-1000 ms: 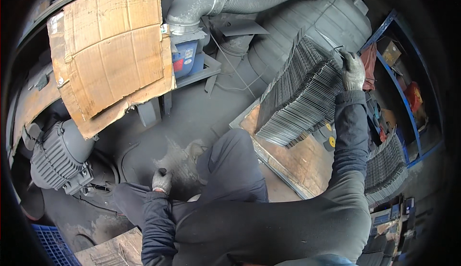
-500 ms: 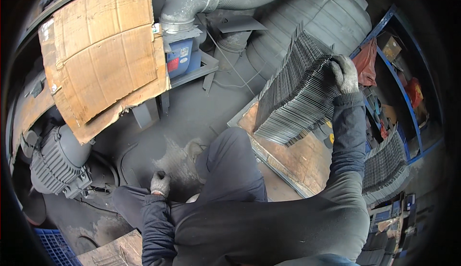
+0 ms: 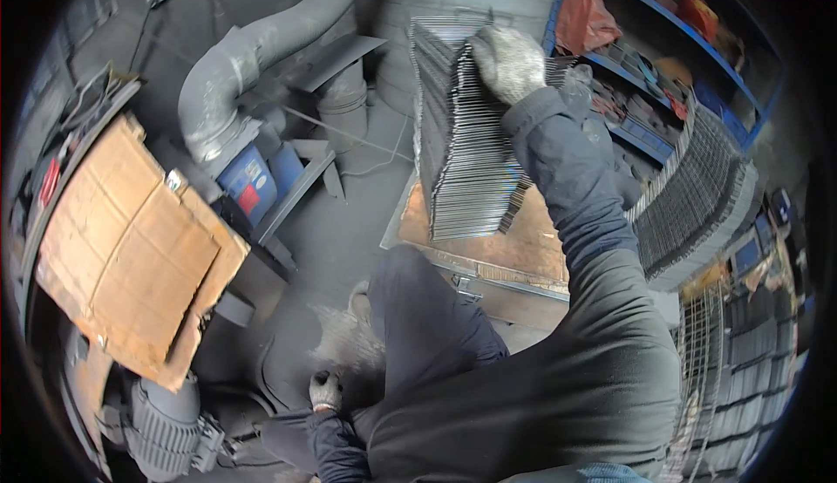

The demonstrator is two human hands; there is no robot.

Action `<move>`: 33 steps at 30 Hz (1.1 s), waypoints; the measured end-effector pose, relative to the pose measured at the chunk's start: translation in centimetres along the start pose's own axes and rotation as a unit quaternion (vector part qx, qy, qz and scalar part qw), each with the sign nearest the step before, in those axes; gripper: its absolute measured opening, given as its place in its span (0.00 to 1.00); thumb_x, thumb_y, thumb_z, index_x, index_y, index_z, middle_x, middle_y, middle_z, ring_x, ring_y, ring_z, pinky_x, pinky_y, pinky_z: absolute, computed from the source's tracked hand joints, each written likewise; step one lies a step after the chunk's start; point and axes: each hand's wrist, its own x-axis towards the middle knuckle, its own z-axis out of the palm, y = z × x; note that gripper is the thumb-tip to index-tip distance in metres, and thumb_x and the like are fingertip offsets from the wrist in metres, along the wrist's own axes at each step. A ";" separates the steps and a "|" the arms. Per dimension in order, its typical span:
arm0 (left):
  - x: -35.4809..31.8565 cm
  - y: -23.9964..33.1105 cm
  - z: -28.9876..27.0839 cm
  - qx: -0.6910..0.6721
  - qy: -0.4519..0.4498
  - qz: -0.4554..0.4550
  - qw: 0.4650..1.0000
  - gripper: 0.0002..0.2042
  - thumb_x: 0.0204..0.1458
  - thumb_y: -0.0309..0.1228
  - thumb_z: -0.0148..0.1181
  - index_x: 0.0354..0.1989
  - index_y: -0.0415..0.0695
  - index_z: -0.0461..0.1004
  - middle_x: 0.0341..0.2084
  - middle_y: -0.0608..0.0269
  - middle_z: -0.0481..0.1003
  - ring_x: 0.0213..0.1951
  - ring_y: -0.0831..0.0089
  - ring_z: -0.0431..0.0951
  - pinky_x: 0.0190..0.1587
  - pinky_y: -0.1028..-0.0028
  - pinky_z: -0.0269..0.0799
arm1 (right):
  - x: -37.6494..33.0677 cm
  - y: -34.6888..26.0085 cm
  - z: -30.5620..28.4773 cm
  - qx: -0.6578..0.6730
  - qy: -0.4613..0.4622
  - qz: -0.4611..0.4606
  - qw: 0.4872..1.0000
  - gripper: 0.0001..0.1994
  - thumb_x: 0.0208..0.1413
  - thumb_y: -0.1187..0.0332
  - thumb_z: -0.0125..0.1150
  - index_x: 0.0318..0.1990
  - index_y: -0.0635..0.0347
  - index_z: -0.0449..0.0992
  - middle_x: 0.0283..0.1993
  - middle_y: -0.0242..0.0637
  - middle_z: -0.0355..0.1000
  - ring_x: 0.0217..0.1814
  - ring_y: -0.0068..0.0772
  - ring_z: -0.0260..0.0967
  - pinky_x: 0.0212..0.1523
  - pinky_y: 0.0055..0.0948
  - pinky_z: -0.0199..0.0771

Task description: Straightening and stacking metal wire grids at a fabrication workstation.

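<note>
Plate stack [image 3: 471, 182] — right fingers [image 3: 488, 51] curl over its top.

Right hand [image 3: 508, 63] (gloved) touching plate stack [image 3: 473, 165]; left hand [image 3: 325, 391] near left leg [image 3: 290, 441].

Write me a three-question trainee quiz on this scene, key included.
1. Multiple choice: which hand is at the central stack of thin pieces? A) left B) right C) neither
2. True or false: the left hand wears a glove.
3. Fill in: the worn cardboard sheet lies on the ____ side of the picture.

Key: 1. B, the right hand; 2. True; 3. left.
</note>
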 end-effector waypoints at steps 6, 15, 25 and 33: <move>-2.5 3.7 -0.5 -0.042 0.037 -0.021 0.998 0.15 0.57 0.33 0.64 0.50 0.45 0.72 0.37 0.60 0.77 0.30 0.67 0.79 0.28 0.68 0.73 | -5.8 -4.5 -1.3 0.108 0.275 -0.076 0.952 0.16 0.48 0.69 0.71 0.46 0.56 0.77 0.45 0.41 0.77 0.46 0.47 0.74 0.53 0.47 0.70; -9.0 10.5 -4.4 -0.121 0.142 0.076 0.979 0.22 0.61 0.43 0.65 0.59 0.50 0.68 0.48 0.62 0.75 0.46 0.62 0.78 0.43 0.59 0.75 | -27.1 -25.0 4.1 0.476 -0.103 -0.200 0.850 0.15 0.57 0.54 0.66 0.45 0.51 0.81 0.50 0.36 0.75 0.58 0.42 0.70 0.68 0.49 0.62; -10.5 10.1 -3.9 -0.236 0.112 0.114 0.959 0.25 0.62 0.42 0.65 0.63 0.46 0.66 0.51 0.55 0.74 0.47 0.63 0.77 0.48 0.60 0.75 | -31.5 -28.7 7.0 0.522 -0.361 -0.260 0.728 0.20 0.61 0.50 0.63 0.45 0.59 0.81 0.47 0.41 0.76 0.56 0.45 0.72 0.63 0.46 0.66; -7.9 18.3 2.2 -0.215 -0.029 0.188 0.958 0.31 0.64 0.50 0.59 0.67 0.41 0.63 0.59 0.47 0.71 0.53 0.55 0.78 0.54 0.58 0.77 | -32.6 -15.1 6.3 0.580 -0.230 0.082 0.777 0.15 0.63 0.60 0.63 0.48 0.62 0.80 0.47 0.46 0.78 0.53 0.48 0.74 0.60 0.45 0.71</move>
